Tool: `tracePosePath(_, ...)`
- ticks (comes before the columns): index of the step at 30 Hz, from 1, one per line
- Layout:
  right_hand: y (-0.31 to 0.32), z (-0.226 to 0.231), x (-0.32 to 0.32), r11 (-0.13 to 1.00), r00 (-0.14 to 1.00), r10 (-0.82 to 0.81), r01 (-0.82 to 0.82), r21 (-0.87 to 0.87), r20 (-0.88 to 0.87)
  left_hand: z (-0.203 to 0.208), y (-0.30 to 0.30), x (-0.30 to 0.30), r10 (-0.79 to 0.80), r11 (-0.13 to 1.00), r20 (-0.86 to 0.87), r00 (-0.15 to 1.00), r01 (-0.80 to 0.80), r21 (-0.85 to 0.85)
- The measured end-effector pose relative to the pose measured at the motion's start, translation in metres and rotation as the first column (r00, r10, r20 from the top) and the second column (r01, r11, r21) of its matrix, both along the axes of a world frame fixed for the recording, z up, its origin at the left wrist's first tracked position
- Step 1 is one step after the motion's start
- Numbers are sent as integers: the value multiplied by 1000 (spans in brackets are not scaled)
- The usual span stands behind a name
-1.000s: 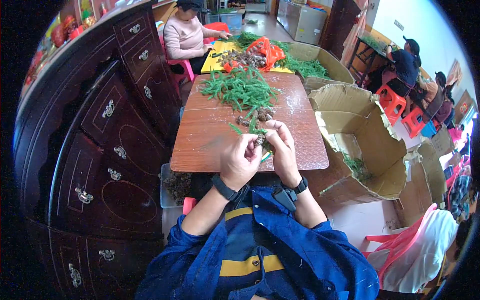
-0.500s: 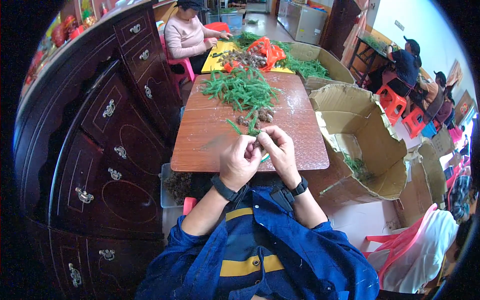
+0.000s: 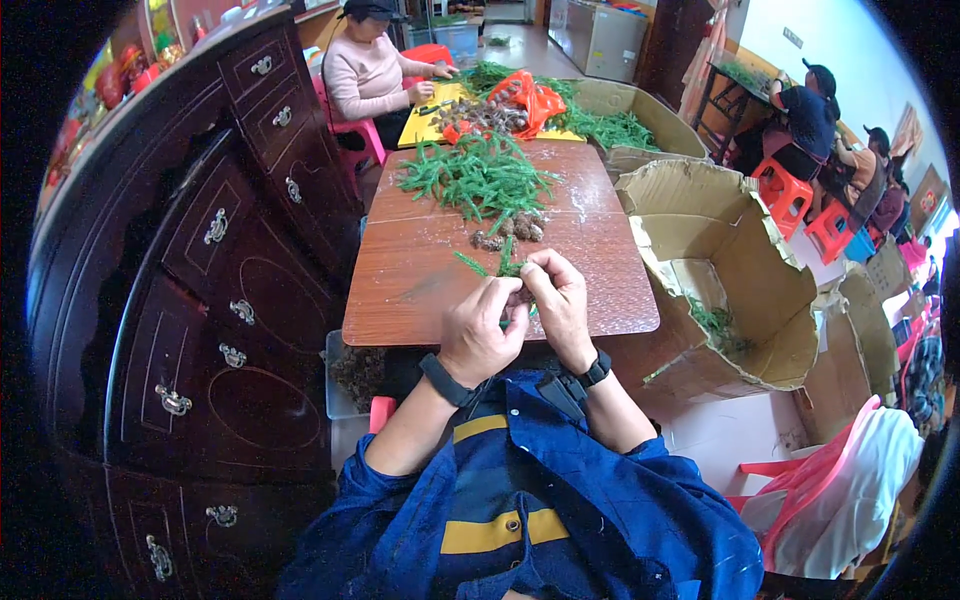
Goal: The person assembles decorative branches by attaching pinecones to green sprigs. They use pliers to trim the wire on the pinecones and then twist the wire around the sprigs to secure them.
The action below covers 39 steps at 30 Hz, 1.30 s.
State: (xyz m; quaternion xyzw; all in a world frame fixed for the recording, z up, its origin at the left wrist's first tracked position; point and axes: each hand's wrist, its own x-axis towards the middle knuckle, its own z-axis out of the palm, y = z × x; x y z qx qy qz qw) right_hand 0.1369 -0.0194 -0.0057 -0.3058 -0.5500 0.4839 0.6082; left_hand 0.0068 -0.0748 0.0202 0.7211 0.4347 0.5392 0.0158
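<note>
over the counter, left hand and right hand hold a fingertip grip on a green sprig. the label on the silver chest is unreadable.

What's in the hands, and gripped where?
A green sprig, pinched at its near end between the left hand and the right hand, along with a brown piece; the exact contact is hidden.

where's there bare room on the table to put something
The table is mostly bare left of the left hand and right of the right hand, out to its side edges. Crowded: its middle, from the green sprigs through the brown lumps to both hands.
</note>
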Motion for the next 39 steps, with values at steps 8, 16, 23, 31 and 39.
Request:
tracePosePath(8,-9,0,-4,989,970,-82,51,137,230,3,17,-20,67,981,-38,997,-59,186)
tracePosePath(16,-14,13,-12,900,903,-233,59,432,361,-5,18,-51,-183,860,435,882,358,-364)
tracePosePath(23,-18,14,-8,963,918,-25,-84,257,397,-10,17,-59,-244,664,727,642,657,-357)
tracePosePath(31,-17,9,-6,959,939,282,-280,-41,198,-16,16,-53,-281,712,729,624,645,-278)
tracePosePath(39,-18,15,11,778,823,558,-562,-280,-102,-20,3,-49,-395,754,588,706,615,-232)
